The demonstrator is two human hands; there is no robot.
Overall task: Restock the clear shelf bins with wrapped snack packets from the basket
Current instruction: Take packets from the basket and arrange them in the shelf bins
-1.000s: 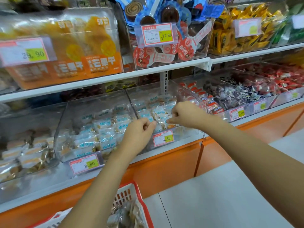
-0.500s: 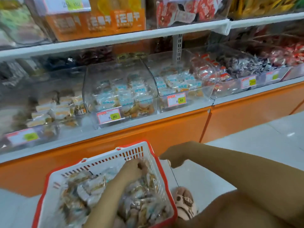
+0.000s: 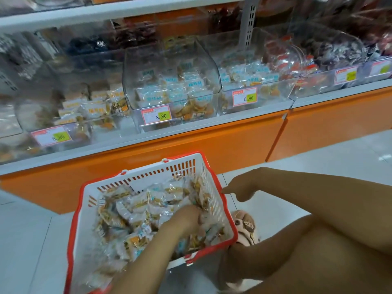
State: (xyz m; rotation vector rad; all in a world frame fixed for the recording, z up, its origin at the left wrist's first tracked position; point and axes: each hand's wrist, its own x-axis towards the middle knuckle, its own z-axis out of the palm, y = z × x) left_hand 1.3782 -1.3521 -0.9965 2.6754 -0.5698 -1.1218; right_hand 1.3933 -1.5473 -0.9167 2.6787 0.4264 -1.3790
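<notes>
A white basket with a red rim (image 3: 161, 173) stands on the floor below the shelf, filled with several clear wrapped snack packets (image 3: 135, 206). My left hand (image 3: 186, 219) is down in the pile at the basket's right side, fingers curled around packets. My right hand (image 3: 244, 185) hovers just outside the basket's right rim, fingers loosely apart and holding nothing. Above, a clear shelf bin (image 3: 169, 81) with a 8.80 tag holds the same blue-and-white packets, as does the bin beside it (image 3: 250, 71).
An orange shelf base (image 3: 191, 143) runs behind the basket. A left bin (image 3: 84, 107) holds similar packets; right bins hold red and dark sweets (image 3: 331, 54). My sandalled foot (image 3: 244, 228) and bent legs are right of the basket on the pale tiled floor.
Both hands came down from the shelf bin. The left hand went into the basket and dug deeper among the packets; the right hand dropped beside the basket's right rim. The view tilted downward.
</notes>
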